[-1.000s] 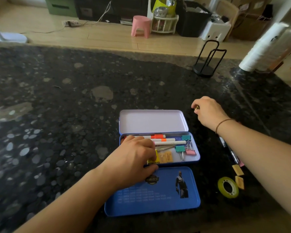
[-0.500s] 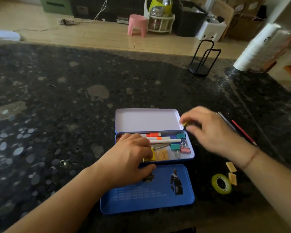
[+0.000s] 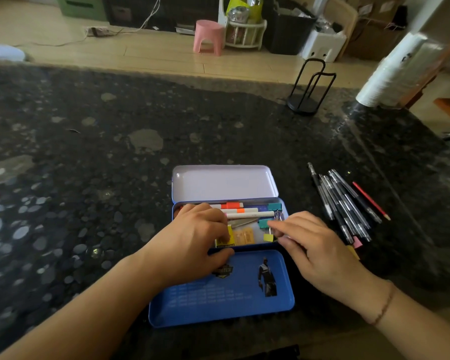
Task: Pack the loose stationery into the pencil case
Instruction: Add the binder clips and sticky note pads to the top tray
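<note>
The blue tin pencil case point(image 3: 247, 247) lies open near the counter's front, with its pale lid point(image 3: 224, 183) folded back and a blue panel point(image 3: 218, 294) folded toward me. Its tray holds white and orange markers point(image 3: 244, 211), teal binder clips point(image 3: 264, 223) and a small yellow box point(image 3: 229, 236). My left hand point(image 3: 192, 245) grips the tray's left part, thumb on the front edge. My right hand point(image 3: 315, 245) pinches a yellow binder clip point(image 3: 268, 237) inside the tray's right end. Several black pens point(image 3: 343, 203) and a red pencil point(image 3: 369, 200) lie loose to the right.
Pink and yellow sticky notes point(image 3: 357, 242) peek out beside my right hand. A black wire stand point(image 3: 307, 100) sits at the counter's far edge, and a stack of white cups point(image 3: 398, 74) leans at the far right. The dark speckled counter point(image 3: 89, 178) stretches left.
My right hand came from the counter right of the case into the tray, carrying the yellow clip. The pens behind it now show. My left hand stayed on the case.
</note>
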`<control>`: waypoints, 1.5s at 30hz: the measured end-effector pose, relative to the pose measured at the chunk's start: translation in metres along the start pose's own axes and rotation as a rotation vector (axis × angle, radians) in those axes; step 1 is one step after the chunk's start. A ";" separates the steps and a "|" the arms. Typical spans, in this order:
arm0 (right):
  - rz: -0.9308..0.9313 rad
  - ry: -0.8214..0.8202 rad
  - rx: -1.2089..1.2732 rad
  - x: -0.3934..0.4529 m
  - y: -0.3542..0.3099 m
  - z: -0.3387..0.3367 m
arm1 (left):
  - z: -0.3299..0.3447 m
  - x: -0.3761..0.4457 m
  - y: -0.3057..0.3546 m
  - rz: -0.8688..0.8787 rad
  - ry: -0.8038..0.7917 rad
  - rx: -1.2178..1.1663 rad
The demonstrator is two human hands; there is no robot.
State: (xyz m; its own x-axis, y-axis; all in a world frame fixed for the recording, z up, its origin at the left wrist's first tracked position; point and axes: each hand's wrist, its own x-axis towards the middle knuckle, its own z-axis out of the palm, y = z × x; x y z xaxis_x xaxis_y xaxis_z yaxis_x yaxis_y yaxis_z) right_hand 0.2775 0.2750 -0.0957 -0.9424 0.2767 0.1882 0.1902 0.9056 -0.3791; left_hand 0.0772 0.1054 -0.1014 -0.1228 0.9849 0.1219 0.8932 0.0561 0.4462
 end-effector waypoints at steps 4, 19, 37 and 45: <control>-0.014 0.007 -0.032 0.001 0.003 -0.001 | 0.001 0.000 -0.001 -0.002 -0.002 -0.009; 0.055 0.041 -0.095 0.024 -0.005 0.009 | 0.000 0.000 0.001 -0.008 0.001 -0.006; 0.497 0.255 -0.085 -0.063 0.026 -0.062 | -0.009 -0.003 0.013 0.043 0.074 0.032; 0.476 -0.064 -0.056 -0.103 0.021 -0.054 | -0.012 -0.018 0.041 0.103 -0.040 0.245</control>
State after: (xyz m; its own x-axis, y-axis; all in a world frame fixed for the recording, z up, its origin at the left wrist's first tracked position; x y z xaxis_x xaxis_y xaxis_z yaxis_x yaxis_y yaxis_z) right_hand 0.3934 0.2831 -0.0747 -0.7617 0.6459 -0.0509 0.6173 0.6997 -0.3595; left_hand 0.1109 0.0877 -0.0752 -0.0127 0.9930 0.1178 0.9788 -0.0117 0.2045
